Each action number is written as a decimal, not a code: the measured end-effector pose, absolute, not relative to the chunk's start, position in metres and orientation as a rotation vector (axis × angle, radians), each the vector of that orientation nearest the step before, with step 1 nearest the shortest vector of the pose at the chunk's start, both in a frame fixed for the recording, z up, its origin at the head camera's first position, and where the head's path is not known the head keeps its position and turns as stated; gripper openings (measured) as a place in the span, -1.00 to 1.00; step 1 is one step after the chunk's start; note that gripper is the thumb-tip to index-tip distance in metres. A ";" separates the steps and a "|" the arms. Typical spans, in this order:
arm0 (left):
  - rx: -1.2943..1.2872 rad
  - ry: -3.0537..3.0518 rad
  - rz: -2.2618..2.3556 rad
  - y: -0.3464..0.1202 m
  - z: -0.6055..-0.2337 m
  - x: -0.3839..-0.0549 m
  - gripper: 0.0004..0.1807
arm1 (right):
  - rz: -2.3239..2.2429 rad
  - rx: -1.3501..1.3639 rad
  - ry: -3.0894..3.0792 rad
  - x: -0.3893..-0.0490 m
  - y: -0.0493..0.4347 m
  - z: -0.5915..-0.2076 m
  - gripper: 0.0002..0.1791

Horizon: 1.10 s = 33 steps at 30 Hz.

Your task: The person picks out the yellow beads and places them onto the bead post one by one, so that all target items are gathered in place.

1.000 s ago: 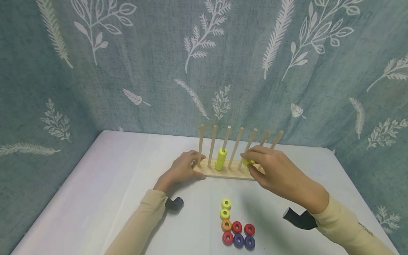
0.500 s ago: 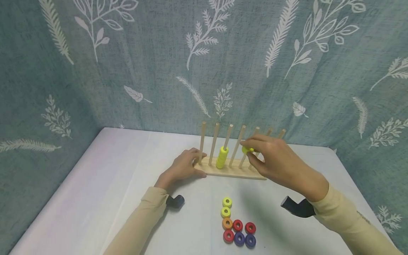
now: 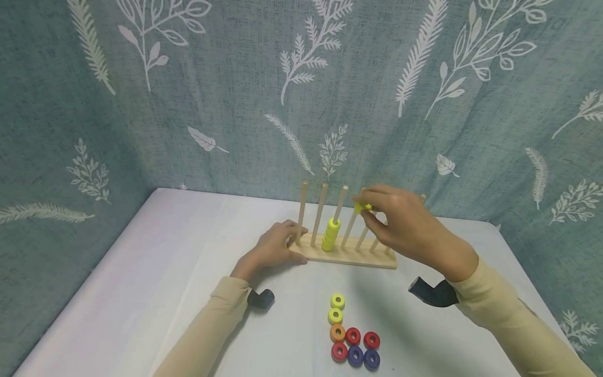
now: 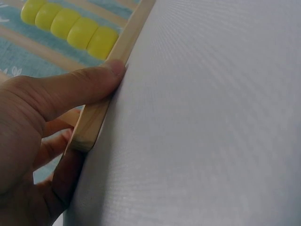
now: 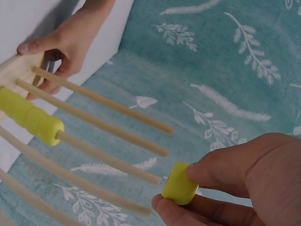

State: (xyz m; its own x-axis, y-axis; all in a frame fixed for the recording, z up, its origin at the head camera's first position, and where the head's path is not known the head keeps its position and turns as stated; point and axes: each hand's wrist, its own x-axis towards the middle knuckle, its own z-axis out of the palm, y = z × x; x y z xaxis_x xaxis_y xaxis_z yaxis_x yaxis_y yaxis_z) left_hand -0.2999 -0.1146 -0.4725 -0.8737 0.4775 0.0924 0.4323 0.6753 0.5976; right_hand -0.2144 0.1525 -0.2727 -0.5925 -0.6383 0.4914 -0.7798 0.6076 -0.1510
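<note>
A wooden peg rack (image 3: 354,258) with several upright pegs stands on the table. My left hand (image 3: 270,247) grips the left end of its base, thumb (image 4: 101,80) along the front edge and fingers behind. Several yellow beads (image 3: 331,235) are stacked on the third peg from the left. Between thumb and fingertips, my right hand (image 3: 410,228) pinches one yellow bead (image 5: 181,184) near the peg tops. In the right wrist view that bead sits just beyond the tip of the stacked peg (image 5: 148,176), seemingly apart from it. The right hand hides several right-hand pegs in the head view.
On the white table (image 3: 235,340), two loose yellow beads (image 3: 335,315), an orange bead (image 3: 337,333), several red beads (image 3: 353,336) and two purple beads (image 3: 371,359) lie in front of the rack. A leaf-patterned teal curtain (image 3: 245,167) hangs behind.
My right hand has lifted the yellow bead up and leftward, from low among the right-hand pegs to near the peg tops. The left hand keeps its grip on the rack.
</note>
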 end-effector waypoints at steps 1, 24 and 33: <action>0.765 2.812 0.971 -0.115 -0.472 -0.300 -0.21 | 0.498 1.131 -2.451 -0.216 0.151 -0.271 -0.71; 0.766 2.794 1.013 -0.116 -0.470 -0.298 -0.23 | 0.489 1.084 -2.551 -0.243 0.130 -0.261 -0.70; 0.755 2.783 1.021 -0.116 -0.471 -0.299 -0.23 | 0.494 1.068 -2.568 -0.250 0.128 -0.263 -0.71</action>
